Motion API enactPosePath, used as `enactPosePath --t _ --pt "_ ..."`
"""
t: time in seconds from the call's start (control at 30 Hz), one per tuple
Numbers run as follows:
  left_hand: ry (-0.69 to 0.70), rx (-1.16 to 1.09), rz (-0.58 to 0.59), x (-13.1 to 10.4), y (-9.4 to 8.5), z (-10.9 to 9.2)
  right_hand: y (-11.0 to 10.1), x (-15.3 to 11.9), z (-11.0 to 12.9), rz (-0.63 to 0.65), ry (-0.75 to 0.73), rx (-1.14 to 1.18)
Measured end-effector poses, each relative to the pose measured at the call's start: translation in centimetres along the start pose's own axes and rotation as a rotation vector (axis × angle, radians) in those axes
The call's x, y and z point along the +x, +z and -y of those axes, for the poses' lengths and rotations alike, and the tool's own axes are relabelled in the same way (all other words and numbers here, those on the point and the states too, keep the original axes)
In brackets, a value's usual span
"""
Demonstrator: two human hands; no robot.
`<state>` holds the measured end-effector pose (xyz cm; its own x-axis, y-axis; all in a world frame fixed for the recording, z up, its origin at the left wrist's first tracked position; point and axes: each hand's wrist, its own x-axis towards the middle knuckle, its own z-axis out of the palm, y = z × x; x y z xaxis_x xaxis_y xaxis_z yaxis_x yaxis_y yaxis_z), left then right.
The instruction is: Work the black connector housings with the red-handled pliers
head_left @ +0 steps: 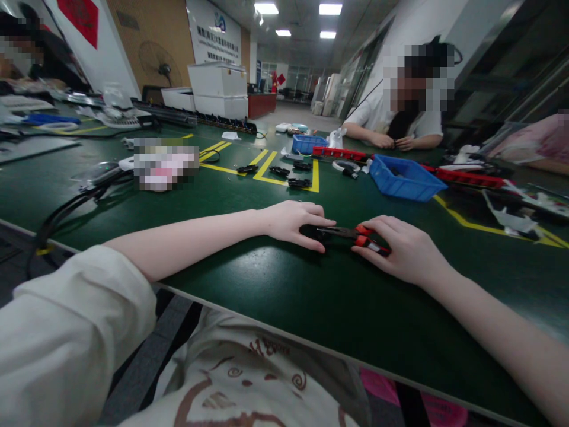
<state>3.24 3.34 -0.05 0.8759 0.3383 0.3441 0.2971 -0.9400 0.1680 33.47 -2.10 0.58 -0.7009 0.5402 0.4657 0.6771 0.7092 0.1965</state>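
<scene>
Over the green tabletop, my right hand [395, 246] is closed around the red and black handles of a pair of pliers [362, 237]. The jaws point left, toward my left hand [297, 225]. Between the thumb and fingers of my left hand is a small black part [315, 232], partly covered by the fingers. The tip of the pliers meets this part or lies right at it; I cannot tell which. Beyond my hands, several similar black parts [300, 182] lie within and beside yellow tape marks on the table.
Behind my right hand stands a blue bin [404, 178], with a smaller blue bin [309, 144] farther back. Red strips [342, 153] run along the right side. At left are black cables [84, 193] and a blurred-out item [164, 169]. A person [400, 112] sits across the table.
</scene>
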Motion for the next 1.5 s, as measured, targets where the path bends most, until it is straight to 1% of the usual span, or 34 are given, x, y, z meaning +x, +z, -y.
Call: enactPosePath --t 0.1,0.17,0.33,0.43,0.57,0.7,0.83,1.0,1.2,1.4,1.5 --pt "-0.001 0.004 0.000 0.00 0.04 0.00 0.05 0.02 0.03 0.006 0.016 0.028" --pt "-0.005 -0.004 -0.001 0.01 0.03 -0.04 0.01 0.07 0.07 -0.003 0.001 0.013" --pt "0.004 -0.033 -0.009 -0.02 0.03 0.00 -0.27 0.13 0.22 -0.064 -0.080 -0.118" --pt "0.007 -0.052 -0.016 -0.06 0.09 0.12 -0.42 0.15 0.30 -0.088 -0.104 -0.166" --pt "0.009 -0.080 -0.033 -0.08 0.10 0.15 -0.46 0.18 0.32 -0.061 -0.063 -0.152" --pt "-0.017 -0.074 -0.022 -0.05 0.02 -0.11 -0.32 0.15 0.20 -0.010 0.003 -0.031" --pt "-0.030 -0.073 -0.022 -0.05 -0.02 -0.27 -0.18 0.13 0.10 0.012 0.033 0.046" --pt "-0.002 -0.113 -0.025 -0.04 0.04 -0.02 -0.30 0.23 0.19 0.020 0.037 0.062" --pt "0.071 -0.186 -0.036 0.11 0.22 0.31 -0.44 0.29 0.16 0.011 0.030 0.055" --pt "0.072 -0.261 -0.040 0.22 0.06 0.38 -0.56 0.22 0.02 0.019 0.053 0.056" --pt "0.056 -0.255 -0.031 0.22 0.00 0.38 -0.75 0.11 -0.09 0.030 0.069 0.056"
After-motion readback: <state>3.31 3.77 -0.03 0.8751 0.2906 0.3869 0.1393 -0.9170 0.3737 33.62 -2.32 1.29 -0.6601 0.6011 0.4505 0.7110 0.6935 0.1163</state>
